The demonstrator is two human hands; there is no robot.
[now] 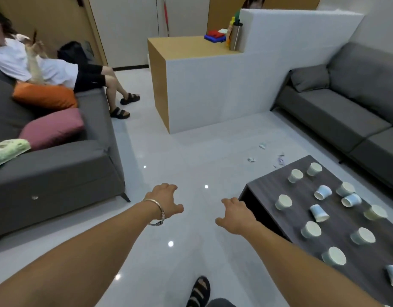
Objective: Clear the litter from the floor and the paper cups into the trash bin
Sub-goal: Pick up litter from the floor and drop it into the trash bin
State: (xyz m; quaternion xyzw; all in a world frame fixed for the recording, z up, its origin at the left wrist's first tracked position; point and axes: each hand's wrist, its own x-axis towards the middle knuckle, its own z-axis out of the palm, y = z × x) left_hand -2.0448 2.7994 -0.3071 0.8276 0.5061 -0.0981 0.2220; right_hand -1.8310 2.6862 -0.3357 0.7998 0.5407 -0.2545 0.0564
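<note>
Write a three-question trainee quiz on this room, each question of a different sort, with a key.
1. Multiple choice: where are the paper cups? A: on the dark coffee table. B: on the orange cushion. C: on the wooden counter.
2. True or false: the left hand and the right hand both hold nothing.
3. Fill in: the scraps of litter lie on the ___ beyond the far end of the coffee table.

Key: 1 A. 2 true. 3 floor.
</note>
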